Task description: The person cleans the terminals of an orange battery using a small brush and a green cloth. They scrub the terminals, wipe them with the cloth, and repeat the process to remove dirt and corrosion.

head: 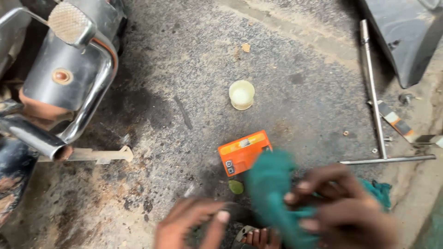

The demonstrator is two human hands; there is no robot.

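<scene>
My right hand [341, 203] is closed around a bunched teal cloth [272, 189] at the bottom of the head view; it is blurred by motion. My left hand [194, 226] sits just left of it, fingers curled around a dark object that I cannot make out. Behind the cloth, an orange box-shaped part [240, 154] with a yellow strip lies on the oily concrete floor. A small green disc [236, 186] lies beside it. A pale yellow plastic cap [241, 95] stands farther back.
Chrome motorcycle parts and an exhaust pipe [69, 78] fill the left side. A long T-handle wrench [374, 92] lies at the right, next to a dark body panel [406, 37] and a striped tool [397, 123]. A foot in a sandal [258, 237] shows at the bottom edge.
</scene>
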